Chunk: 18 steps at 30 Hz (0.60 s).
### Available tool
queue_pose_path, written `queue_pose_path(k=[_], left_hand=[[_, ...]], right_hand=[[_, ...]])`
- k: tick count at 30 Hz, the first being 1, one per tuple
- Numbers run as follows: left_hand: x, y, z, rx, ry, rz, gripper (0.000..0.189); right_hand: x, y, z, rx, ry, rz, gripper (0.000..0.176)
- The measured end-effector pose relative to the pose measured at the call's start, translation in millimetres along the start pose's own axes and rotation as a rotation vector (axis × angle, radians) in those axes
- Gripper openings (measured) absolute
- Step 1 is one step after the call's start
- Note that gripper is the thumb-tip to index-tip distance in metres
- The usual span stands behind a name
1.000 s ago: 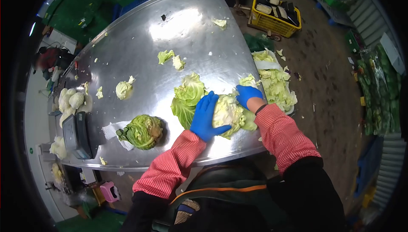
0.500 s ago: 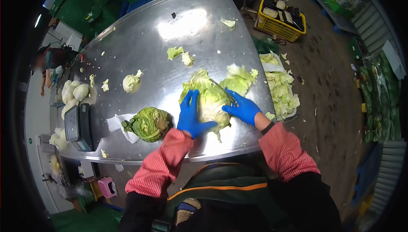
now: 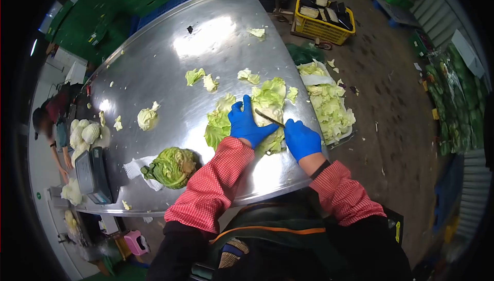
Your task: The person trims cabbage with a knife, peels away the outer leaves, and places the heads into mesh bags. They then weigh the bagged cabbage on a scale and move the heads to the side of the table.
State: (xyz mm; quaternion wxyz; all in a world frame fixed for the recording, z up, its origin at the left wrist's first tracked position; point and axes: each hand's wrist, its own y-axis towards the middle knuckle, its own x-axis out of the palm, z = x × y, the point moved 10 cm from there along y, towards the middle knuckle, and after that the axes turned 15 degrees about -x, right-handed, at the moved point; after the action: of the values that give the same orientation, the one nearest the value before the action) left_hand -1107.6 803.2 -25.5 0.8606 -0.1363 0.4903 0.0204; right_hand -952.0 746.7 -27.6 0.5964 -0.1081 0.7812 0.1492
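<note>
The brown floor [image 3: 393, 126] is to the right of the right hand [image 3: 302, 138]; beyond it stands a grey corrugated wall [image 3: 443, 21].

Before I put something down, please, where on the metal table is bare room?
The table looks bare between the small pale cabbage and the loose leaves by the left hand, and between the dark scrap and the farthest leaf scrap. It's crowded around both hands, with leaves, a cabbage head and the knife in the right hand.
</note>
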Motion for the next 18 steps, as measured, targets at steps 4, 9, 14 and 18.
queue_pose_path(k=[4,9,14,18], left_hand=[[9,11,-9,-0.101,0.001,-0.012,0.120],[4,15,-19,-0.061,-0.071,-0.008,0.119],[7,18,-21,-0.056,-0.039,0.005,0.118],[9,21,-20,-0.107,-0.046,-0.002,0.117]], right_hand=[[7,16,10,-0.005,-0.012,0.025,0.010],[-23,9,3,-0.070,0.126,-0.037,0.014],[7,9,10,-0.024,0.109,-0.062,0.012],[14,17,18,0.024,0.046,0.000,0.012]])
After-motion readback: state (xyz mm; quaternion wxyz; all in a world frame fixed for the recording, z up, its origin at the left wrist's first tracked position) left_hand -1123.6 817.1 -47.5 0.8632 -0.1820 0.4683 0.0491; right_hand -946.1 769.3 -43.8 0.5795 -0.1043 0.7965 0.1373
